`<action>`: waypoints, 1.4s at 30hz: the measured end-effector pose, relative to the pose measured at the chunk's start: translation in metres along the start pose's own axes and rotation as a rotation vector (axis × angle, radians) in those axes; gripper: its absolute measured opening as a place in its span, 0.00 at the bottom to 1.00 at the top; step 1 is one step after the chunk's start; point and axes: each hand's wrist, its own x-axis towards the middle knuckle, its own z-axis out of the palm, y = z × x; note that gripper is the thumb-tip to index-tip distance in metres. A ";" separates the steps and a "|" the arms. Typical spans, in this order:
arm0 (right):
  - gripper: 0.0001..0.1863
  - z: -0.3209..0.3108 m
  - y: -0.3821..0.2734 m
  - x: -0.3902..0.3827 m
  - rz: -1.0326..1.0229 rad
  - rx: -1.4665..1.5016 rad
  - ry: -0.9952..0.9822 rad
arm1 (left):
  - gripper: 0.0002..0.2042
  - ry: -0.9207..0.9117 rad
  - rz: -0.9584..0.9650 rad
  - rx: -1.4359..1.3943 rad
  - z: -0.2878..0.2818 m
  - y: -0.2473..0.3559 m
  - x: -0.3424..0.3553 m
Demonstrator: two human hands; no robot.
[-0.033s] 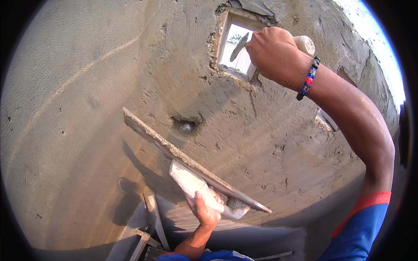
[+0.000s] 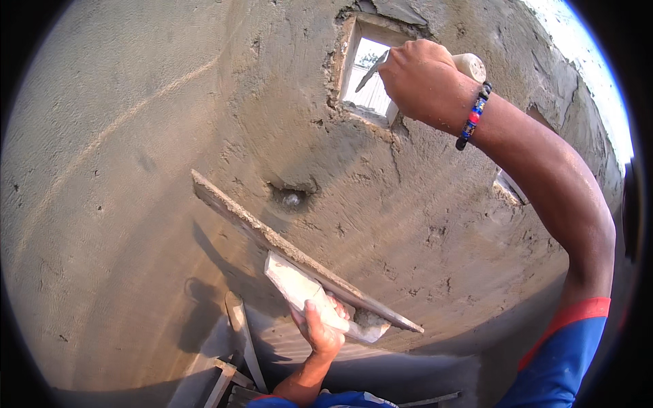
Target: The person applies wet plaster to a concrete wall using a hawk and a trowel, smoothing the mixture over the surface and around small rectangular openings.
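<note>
The trowel (image 2: 371,72) clasped by the right hand (image 2: 423,87) has been shifted slightly, wall (image 2: 360,211) below its fingers seemingly unaltered, float (image 2: 294,279) gripped by the left hand (image 2: 322,328).

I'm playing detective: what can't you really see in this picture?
All in the head view:
Blade tool: its middle is hidden by the right hand.
Small opening: partly hidden by the right forearm.
Pale round thing in the wall: too small to identify.
Wooden bars: cut off by the lower edge.

A black, blue and red beaded bracelet (image 2: 474,117) sat just behind the right hand (image 2: 423,83); farther back, a blue sleeve (image 2: 566,355) had a red cuff (image 2: 578,313).
</note>
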 end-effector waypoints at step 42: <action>0.11 0.073 -0.054 0.085 -0.048 -0.029 -0.273 | 0.22 0.176 0.075 0.018 -0.027 0.025 -0.011</action>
